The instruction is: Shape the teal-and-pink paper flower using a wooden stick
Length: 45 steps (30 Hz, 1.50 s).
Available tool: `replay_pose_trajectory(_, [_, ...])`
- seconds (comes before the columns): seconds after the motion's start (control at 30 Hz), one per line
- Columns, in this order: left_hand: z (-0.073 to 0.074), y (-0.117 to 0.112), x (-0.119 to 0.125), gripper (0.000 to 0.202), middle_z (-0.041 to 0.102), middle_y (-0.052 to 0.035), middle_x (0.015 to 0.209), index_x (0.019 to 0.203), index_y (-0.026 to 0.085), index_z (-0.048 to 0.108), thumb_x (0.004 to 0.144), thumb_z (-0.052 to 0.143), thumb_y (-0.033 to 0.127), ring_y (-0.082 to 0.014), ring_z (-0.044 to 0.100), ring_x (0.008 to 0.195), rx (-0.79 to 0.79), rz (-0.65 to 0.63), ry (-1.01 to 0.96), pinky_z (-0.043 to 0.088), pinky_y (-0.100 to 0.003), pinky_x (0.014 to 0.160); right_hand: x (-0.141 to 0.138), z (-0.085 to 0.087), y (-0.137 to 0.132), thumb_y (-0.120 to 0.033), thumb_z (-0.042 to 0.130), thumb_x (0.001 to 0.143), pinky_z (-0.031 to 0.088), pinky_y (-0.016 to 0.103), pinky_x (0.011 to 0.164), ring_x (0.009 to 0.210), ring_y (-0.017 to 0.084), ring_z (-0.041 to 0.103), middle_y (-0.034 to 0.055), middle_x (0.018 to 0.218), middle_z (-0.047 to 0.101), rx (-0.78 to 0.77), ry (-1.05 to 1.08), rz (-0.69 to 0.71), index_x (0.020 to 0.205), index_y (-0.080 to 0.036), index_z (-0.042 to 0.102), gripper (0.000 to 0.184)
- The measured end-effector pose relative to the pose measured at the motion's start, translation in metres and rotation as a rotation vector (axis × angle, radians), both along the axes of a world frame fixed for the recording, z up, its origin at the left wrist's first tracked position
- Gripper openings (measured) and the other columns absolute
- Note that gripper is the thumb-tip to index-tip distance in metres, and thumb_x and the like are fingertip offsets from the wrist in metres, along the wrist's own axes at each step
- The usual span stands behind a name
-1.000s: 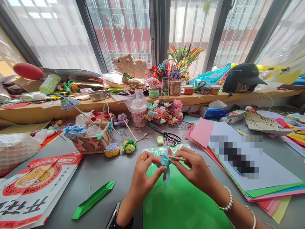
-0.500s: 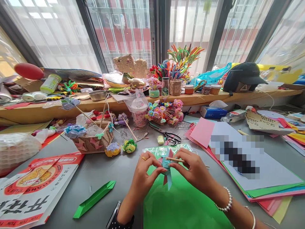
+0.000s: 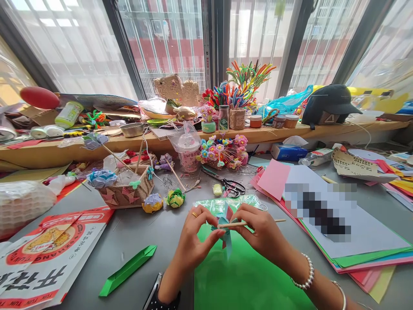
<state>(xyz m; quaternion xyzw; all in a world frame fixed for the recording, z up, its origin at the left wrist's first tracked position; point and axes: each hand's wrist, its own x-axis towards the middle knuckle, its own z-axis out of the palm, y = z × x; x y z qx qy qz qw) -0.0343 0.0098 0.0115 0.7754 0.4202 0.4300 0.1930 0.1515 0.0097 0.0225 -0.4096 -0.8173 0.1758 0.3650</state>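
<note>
One Camera, Worn at the Head

From above, the wearer's view faces forward and down over a flat grey tabletop [image 3: 161, 226], near enough that the bare left hand [image 3: 198, 237] and bare right hand [image 3: 263, 226] sit low at centre, with a long pale wooden ledge [image 3: 280, 132] crossing midway and tall dark-framed glass windows [image 3: 161, 43] behind.

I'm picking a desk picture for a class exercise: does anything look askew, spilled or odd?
Yes. The coloured paper stack at right is askew, its sheets fanned unevenly, and a blocky blur hides something on top. Behind it, a clear bottle lies on its side, not upright. I see no spill.
</note>
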Motion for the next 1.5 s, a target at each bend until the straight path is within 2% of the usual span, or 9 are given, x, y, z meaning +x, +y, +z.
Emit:
replay_pose_trajectory(0.17, [-0.0016,-0.0017,0.0046,0.017,0.052,-0.0010,0.068,0.065,0.019,0.047,0.081,0.049,0.024,-0.0176,0.047,0.068,0.092,0.114,0.185,0.037,-0.032,0.066,-0.0017,-0.0035,-0.0015,-0.014,0.049,0.084,0.042,0.023,0.062,0.068,0.014,0.056,0.0029,0.076,0.059,0.050,-0.018,0.015,0.082,-0.018,0.063,0.014])
replay_pose_trajectory(0.47, [-0.0058,0.0003,0.0059,0.017,0.055,-0.0012,0.067,0.065,0.019,0.050,0.081,0.046,0.021,-0.0179,0.051,0.067,0.146,0.164,0.291,0.037,-0.033,0.066,-0.0035,-0.0047,-0.0025,-0.015,0.047,0.083,0.039,0.023,0.057,0.064,0.014,0.055,0.0025,0.075,0.057,0.106,-0.079,-0.032,0.081,-0.018,0.058,0.011])
replay_pose_trajectory(1.23, [-0.0031,0.0019,0.0083,0.020,0.054,-0.0009,0.064,0.062,0.020,0.047,0.082,0.042,0.023,-0.0174,0.051,0.064,0.115,0.173,0.229,0.040,-0.032,0.063,-0.0060,-0.0072,-0.0040,-0.016,0.045,0.085,0.041,0.023,0.057,0.061,0.013,0.054,0.0027,0.073,0.056,0.156,-0.024,-0.092,0.079,-0.018,0.056,0.013])
replay_pose_trajectory(1.4, [-0.0070,0.0023,0.0084,0.020,0.054,-0.0010,0.065,0.063,0.020,0.050,0.082,0.044,0.026,-0.0180,0.050,0.065,0.080,0.172,0.166,0.040,-0.032,0.063,-0.0048,-0.0061,-0.0021,-0.018,0.046,0.085,0.037,0.023,0.053,0.058,0.013,0.051,0.0018,0.072,0.055,0.145,-0.061,-0.112,0.076,-0.018,0.054,0.013])
replay_pose_trajectory(1.5, [-0.0080,0.0023,0.0081,0.022,0.055,-0.0012,0.066,0.065,0.020,0.053,0.083,0.045,0.031,-0.0182,0.050,0.067,0.026,0.130,0.112,0.041,-0.032,0.065,-0.0004,-0.0055,0.0014,-0.021,0.046,0.086,0.034,0.024,0.050,0.056,0.013,0.049,0.0008,0.069,0.052,0.122,-0.103,-0.153,0.071,-0.019,0.051,0.016])
